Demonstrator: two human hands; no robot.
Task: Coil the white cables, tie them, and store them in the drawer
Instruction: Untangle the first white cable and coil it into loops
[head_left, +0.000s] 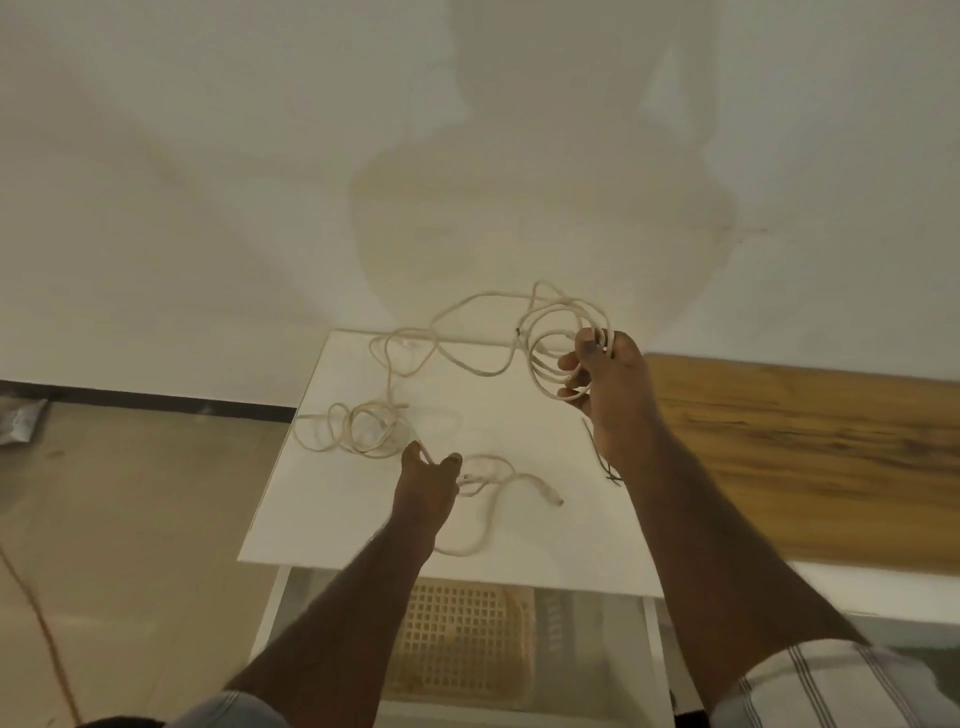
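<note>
My right hand (608, 395) is raised over the far right of the white cabinet top (322, 499) and grips several loops of a white cable coil (545, 338). The rest of that cable (457, 358) trails left in loose curves along the far edge. My left hand (423, 488) pinches a strand of white cable near the middle of the top. A second loose tangle of white cable (363, 431) lies just left of it. A cable end with a plug (550, 498) rests to the right. The drawer (467, 639) below is pulled open.
A perforated yellow basket (457, 623) sits inside the open drawer. A wooden desk top (810, 457) adjoins the cabinet on the right. A thin dark tie (612, 475) lies by my right wrist. The wall stands right behind; tan floor spreads to the left.
</note>
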